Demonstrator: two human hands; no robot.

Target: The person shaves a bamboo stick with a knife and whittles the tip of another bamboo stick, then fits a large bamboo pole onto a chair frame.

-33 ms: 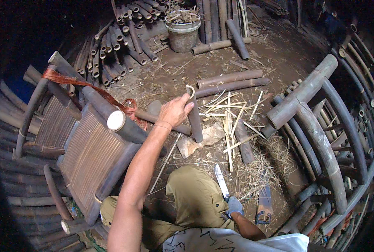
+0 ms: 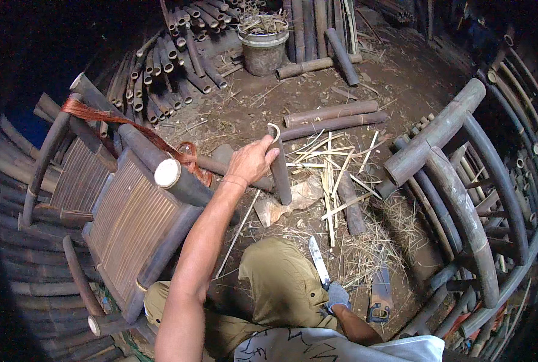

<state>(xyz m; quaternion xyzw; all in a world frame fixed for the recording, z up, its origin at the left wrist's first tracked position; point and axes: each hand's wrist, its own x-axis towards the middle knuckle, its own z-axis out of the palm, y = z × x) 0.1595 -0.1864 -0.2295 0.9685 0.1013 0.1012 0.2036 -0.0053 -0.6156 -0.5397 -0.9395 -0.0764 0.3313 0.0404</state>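
My bare left hand (image 2: 254,160) reaches forward and grips a split bamboo piece (image 2: 281,178) near its top. The piece stands almost upright, its lower end on a flat, pale wooden block (image 2: 267,213) on the ground. Low and to the right, beside my bent knee, my gloved right hand (image 2: 338,294) is closed around the handle of a long knife (image 2: 318,258). The blade points up and forward, well apart from the bamboo. Thin pale bamboo strips (image 2: 328,175) lie scattered right of the block.
Bamboo chairs stand close by, one on the left (image 2: 133,226) and a bamboo frame (image 2: 456,193) on the right. A handsaw (image 2: 380,292) rests right of my gloved hand. Farther off are two bamboo lengths (image 2: 332,113), a bucket of scraps (image 2: 264,54) and stacked bamboo poles (image 2: 151,72).
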